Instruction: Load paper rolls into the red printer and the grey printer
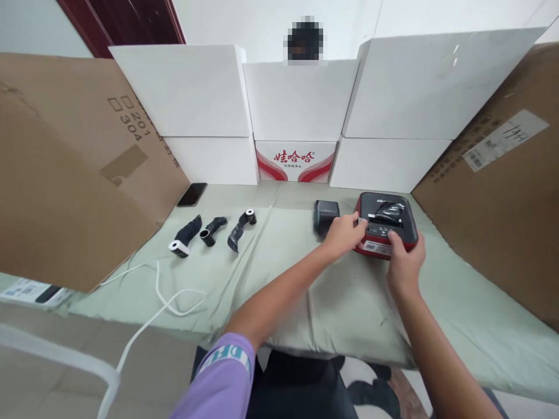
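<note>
A red and black box-shaped device [386, 224] sits on the green cloth at the centre right. My left hand [345, 233] grips its left side with curled fingers. My right hand [404, 262] holds its near right edge, thumb on the front. A small dark grey box [326, 215] stands just left of the device, behind my left hand. Three black curved parts with ring ends [186, 235] [212, 228] [241, 228] lie in a row further left.
A black phone [192, 194] lies at the back left. A white cable [166, 299] loops across the cloth's near left edge. White boxes [301, 105] wall the back; brown cardboard sheets [65, 174] [502, 186] lean at both sides. A person sits behind the boxes.
</note>
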The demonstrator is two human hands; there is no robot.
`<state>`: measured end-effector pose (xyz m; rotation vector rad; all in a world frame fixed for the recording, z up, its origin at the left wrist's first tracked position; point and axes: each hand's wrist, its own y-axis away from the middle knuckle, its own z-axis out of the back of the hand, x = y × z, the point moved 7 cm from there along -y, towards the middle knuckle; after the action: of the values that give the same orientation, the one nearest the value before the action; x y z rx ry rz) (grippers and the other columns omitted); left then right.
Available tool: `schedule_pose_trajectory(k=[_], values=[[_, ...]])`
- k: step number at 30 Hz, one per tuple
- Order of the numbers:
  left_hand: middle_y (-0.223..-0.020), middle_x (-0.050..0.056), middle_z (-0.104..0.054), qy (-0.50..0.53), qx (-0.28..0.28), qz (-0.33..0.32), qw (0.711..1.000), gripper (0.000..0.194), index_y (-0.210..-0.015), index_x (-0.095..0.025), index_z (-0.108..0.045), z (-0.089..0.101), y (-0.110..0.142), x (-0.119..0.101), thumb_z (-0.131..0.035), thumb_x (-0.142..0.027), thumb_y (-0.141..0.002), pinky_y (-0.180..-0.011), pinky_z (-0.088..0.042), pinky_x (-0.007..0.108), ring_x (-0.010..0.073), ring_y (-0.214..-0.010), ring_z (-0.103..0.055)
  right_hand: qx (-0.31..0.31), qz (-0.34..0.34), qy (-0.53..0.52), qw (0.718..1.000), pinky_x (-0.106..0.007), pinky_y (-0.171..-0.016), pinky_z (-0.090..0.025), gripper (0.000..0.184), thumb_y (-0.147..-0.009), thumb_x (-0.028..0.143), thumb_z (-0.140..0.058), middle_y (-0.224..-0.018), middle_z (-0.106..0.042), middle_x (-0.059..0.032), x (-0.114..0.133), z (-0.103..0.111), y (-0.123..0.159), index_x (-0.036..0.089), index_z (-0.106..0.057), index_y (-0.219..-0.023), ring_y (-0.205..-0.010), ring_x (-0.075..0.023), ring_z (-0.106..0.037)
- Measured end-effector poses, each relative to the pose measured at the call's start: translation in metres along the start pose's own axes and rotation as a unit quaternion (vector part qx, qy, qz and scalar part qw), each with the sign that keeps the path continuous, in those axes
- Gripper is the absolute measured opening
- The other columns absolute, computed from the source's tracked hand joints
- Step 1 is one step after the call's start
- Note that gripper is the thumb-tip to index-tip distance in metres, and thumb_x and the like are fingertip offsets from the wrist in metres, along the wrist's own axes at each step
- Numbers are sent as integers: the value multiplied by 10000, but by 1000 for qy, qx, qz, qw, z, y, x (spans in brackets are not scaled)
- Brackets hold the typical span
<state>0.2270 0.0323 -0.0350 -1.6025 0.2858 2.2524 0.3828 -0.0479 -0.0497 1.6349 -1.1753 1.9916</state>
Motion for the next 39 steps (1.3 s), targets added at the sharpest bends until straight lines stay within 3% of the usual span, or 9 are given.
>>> schedule_pose_trajectory(k=[4, 7, 11, 14, 20, 24, 27, 31, 39], values=[[-562, 13, -680, 67, -101, -42, 992, 453, -1298, -184, -681, 47, 63, -13, -496, -410, -952, -684, -544, 314, 187, -535, -643, 67, 66, 17, 995, -518, -1101, -421, 779, -739, 465, -782, -1384, -572, -108, 63, -9, 48, 227, -493, -1422, -1256, -295, -568], [-723, 15, -743, 72, -184, -53, 979, 439, -1281, -212, -702, 98, 105, -10, -544, -430, -933, -628, -529, 293, 156, -535, -611, 137, 71, -16, 988, -524, -1121, -418, 954, -663, 476, -846, -1455, -512, -139, 85, -42, 82, 223, -415, -1476, -1319, -320, -533], [-616, -23, -684, 26, -240, 5, 970, 414, -1240, -200, -728, 154, 137, 19, -544, -385, -918, -465, -461, 255, 125, -415, -548, 205, 27, -65, 976, -516, -1129, -423, 993, -621, 456, -880, -1448, -518, -155, 78, -97, 124, 218, -413, -1464, -1322, -328, -529], [-522, -32, -621, 4, -251, 44, 967, 391, -1175, -173, -755, 175, 146, 48, -544, -353, -899, -427, -437, 256, 132, -377, -539, 238, -20, -93, 967, -512, -1114, -442, 964, -645, 433, -867, -1445, -526, -158, 59, -126, 149, 219, -408, -1465, -1306, -325, -545], [-486, -26, -598, 12, -242, 74, 967, 429, -1207, -161, -734, 175, 150, 88, -519, -385, -910, -453, -432, 282, 157, -384, -535, 271, -47, -80, 958, -529, -1129, -425, 978, -637, 392, -870, -1456, -519, -150, 36, -140, 168, 225, -400, -1478, -1317, -329, -538], [-923, 70, -774, -6, -263, 51, 964, 403, -1192, -187, -736, 187, 147, 91, -602, -371, -860, -698, -530, 339, 202, -664, -659, 299, -41, -75, 950, -534, -1159, -391, 953, -663, 445, -854, -1492, -496, -145, 29, -136, 161, 232, -409, -1479, -1364, -333, -498], [-1277, 83, -699, 56, -214, 59, 973, 500, -1230, -218, -701, 196, 130, 97, -694, -259, -732, -939, -509, 365, 270, -1063, -660, 296, -78, -99, 947, -525, -1168, -376, 720, -816, 550, -691, -1485, -522, -131, 18, -140, 142, 234, -481, -1428, -1382, -312, -491], [-1393, 12, -634, 209, -94, 48, 972, 728, -1380, -295, -587, 183, 105, 103, -605, -167, -663, -1019, -495, 365, 269, -1277, -586, 264, -149, -190, 934, -486, -1156, -397, 606, -901, 590, -522, -1495, -529, -114, -4, -167, 114, 226, -516, -1384, -1391, -271, -495], [-1542, 1, -496, 348, -140, -14, 927, 777, -1468, -229, -471, 157, 106, 117, -494, -267, -692, -1143, -447, 398, 246, -1438, -455, 245, -106, -234, 935, -456, -1175, -361, 563, -900, 580, -514, -1427, -595, -107, -25, -188, 104, 197, -601, -1304, -1342, -248, -530]])
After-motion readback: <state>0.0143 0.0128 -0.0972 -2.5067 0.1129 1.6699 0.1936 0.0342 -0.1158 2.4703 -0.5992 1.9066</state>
